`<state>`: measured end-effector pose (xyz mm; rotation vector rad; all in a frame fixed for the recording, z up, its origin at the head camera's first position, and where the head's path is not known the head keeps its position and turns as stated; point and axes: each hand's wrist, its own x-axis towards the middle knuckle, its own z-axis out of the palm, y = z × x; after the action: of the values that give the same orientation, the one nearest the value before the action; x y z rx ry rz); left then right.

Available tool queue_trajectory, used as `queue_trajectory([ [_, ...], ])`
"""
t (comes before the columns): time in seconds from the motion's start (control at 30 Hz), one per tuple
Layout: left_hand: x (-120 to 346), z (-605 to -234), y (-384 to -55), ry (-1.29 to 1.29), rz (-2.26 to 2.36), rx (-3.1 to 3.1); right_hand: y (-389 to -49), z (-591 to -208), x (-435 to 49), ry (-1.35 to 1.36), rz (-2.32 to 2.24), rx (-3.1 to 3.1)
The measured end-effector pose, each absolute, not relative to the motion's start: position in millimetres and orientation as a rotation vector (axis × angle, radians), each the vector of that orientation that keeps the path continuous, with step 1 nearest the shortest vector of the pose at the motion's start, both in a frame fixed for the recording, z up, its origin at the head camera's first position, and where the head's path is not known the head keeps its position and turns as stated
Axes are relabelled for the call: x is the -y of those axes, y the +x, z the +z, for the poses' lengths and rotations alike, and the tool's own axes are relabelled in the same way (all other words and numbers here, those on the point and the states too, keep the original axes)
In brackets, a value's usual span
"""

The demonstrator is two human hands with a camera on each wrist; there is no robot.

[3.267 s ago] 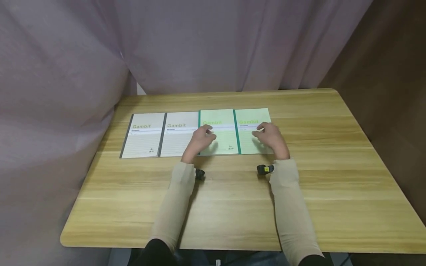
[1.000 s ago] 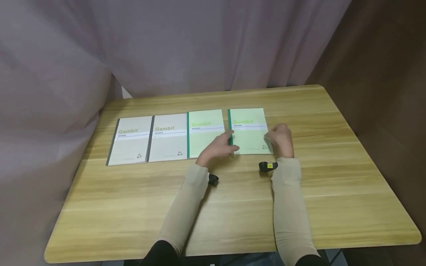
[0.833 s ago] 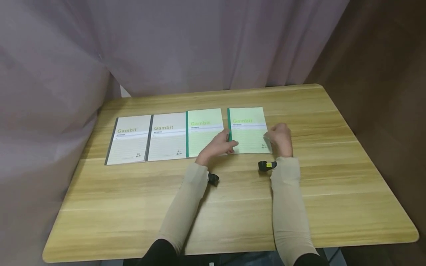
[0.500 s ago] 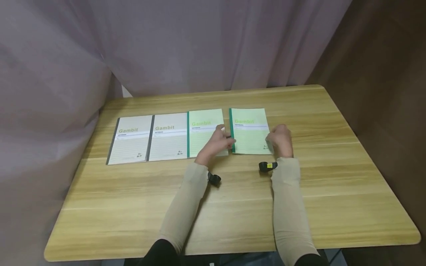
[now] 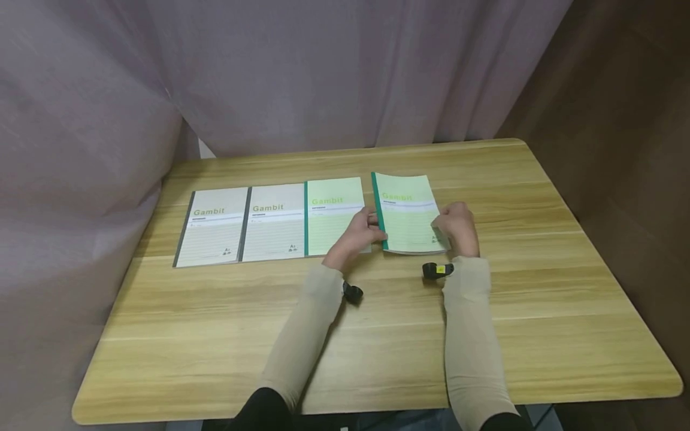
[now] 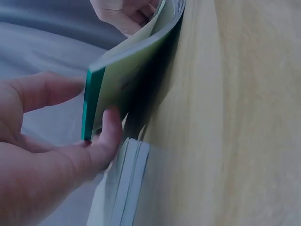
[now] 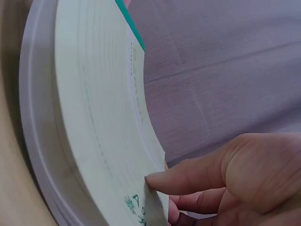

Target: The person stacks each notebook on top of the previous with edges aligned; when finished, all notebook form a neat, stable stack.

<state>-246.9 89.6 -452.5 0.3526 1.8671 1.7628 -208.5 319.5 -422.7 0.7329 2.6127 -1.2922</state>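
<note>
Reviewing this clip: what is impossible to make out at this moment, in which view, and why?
Head view: the lower-right cover of the flat green notebook, behind the left hand.
Head view: the smallest print on the leftmost grey-spined notebook, too small.
Right wrist view: some fingertips of the right hand, behind the lifted green notebook.
Right wrist view: that notebook's full outline, cut off by the top and bottom edges.

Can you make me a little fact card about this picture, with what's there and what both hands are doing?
Covers showing: four, all saying Gambit
White notebooks: two, flat on the table
Flat green notebook: just right of the white ones
Raised green notebook: row's right end, bent, its green spine lifted
Left grip: holds the spine side
Right grip: pinches the opposite edge
Behind: purplish curtain
</note>
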Motion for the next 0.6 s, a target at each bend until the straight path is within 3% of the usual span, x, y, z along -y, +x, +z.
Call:
queue_trajectory([
  [0.6, -93.5, -452.4, -239.8, 0.272, 1.859, -1.799, -201.0, -409.4, -330.7, 0.537, -1.277, -2.544],
])
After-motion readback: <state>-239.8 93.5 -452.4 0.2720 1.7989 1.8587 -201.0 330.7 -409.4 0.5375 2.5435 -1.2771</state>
